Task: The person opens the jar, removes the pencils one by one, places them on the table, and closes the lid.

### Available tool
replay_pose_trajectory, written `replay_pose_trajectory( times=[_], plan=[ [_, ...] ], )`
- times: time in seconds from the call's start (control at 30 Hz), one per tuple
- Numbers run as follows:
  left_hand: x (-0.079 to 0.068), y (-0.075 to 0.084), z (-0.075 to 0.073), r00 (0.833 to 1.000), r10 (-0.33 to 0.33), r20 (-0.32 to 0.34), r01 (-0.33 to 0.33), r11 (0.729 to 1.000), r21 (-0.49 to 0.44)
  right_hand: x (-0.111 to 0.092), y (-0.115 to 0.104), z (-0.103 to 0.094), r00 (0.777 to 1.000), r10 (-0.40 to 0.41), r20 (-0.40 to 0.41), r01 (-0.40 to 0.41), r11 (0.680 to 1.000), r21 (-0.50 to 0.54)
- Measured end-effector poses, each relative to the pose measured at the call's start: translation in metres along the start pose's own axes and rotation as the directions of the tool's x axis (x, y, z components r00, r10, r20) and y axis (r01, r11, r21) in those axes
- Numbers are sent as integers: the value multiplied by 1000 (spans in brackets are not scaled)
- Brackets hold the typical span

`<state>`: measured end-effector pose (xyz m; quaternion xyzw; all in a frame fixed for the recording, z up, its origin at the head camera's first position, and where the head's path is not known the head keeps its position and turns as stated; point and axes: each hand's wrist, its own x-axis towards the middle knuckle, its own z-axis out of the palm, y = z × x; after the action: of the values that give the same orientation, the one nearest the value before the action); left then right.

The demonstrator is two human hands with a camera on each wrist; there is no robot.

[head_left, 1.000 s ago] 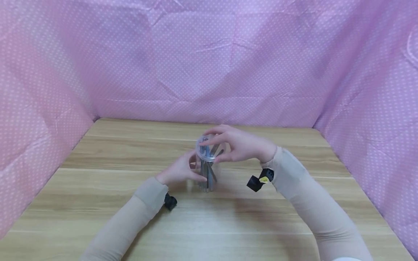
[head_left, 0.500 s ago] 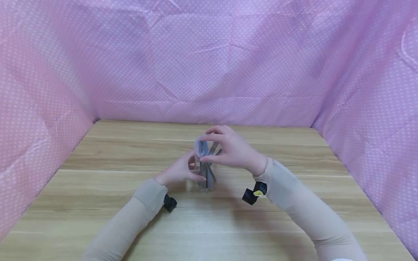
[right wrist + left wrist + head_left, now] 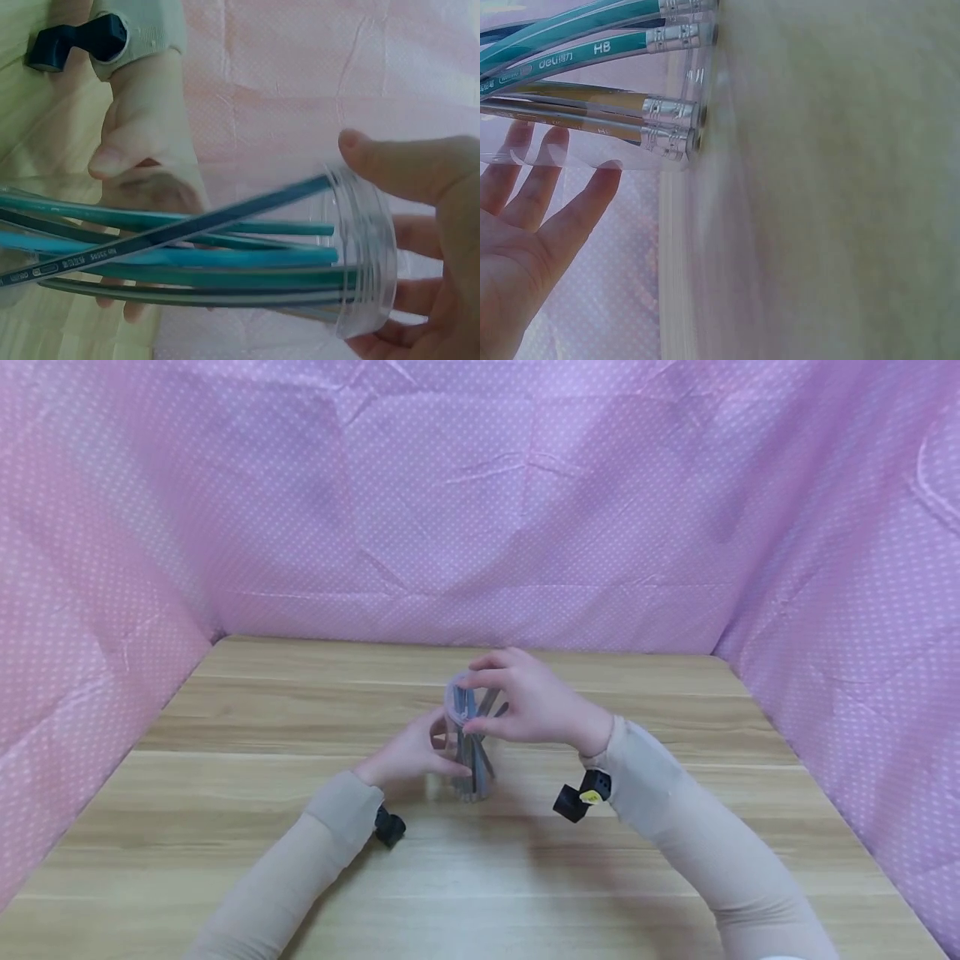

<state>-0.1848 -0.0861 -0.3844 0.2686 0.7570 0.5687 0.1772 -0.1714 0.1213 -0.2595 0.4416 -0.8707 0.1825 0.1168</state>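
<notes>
Seen from the head view, with 12 o'clock pointing away from the person, a pink dotted cloth (image 3: pixel 450 510) is hanging behind the wooden table (image 3: pixel 262 693) at 12 o'clock and also along both sides, at 9 and 3. Beige sleeves (image 3: pixel 300 860) are coming in from about 7 and 5 o'clock. One black wrist camera (image 3: pixel 390 828) is sitting between 7 and 8 o'clock of the clear jar (image 3: pixel 472 787), the other near 4. The right hand (image 3: pixel 536 702) is covering part of the jar's top from the head view.

The jar is standing upright on the table, holding pencils (image 3: pixel 604 48), green, brown and blue ones among them; their metal-banded ends are pointing down and some are leaning across others. The left hand (image 3: pixel 412 752) is coming at it from 8 to 9 o'clock: its thumb and fingers are parting around the lower body and gripping the wall from two sides. The right hand is reaching in from 2 o'clock, its fingers and thumb curling around the ridged top end (image 3: pixel 367 255). In the right wrist view, that thumb's tip is lying at 12 o'clock of this end, the other fingers between 3 and 5, partly hidden.
</notes>
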Motion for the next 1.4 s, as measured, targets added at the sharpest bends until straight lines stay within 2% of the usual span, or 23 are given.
replay_pose_trajectory(
  times=[0.2, 0.47, 0.73, 0.9, 1.1, 1.27, 1.4],
  plan=[
    [1, -1, -2, 1000, 16, 0, -16, 1000, -12, 4, 7, -2, 997, -49, 54, 47, 998, 44],
    [3, 0, -4, 1000, 1, -4, -1, 1000, -1, 6, 17, -9, 983, -117, 139, 97, 985, 140],
    [2, 1, -7, 1000, 5, 9, -5, 1000, -13, 8, 23, -10, 969, -174, 175, 135, 968, 212],
    [2, 1, -8, 1000, 10, 8, -10, 1000, 4, 6, 25, -7, 971, -178, 159, 134, 958, 255],
    [0, 1, -9, 1000, 14, 27, -14, 999, 32, 3, 24, 2, 991, -111, 76, 88, 962, 259],
    [-2, 3, -7, 999, 4, 39, -5, 1000, 24, 5, 15, 5, 1000, -16, 4, 15, 988, 153],
    [-3, 5, -3, 1000, -3, 14, 2, 1000, 23, 6, 8, 4, 998, 62, -12, -61, 995, 80]
  ],
)
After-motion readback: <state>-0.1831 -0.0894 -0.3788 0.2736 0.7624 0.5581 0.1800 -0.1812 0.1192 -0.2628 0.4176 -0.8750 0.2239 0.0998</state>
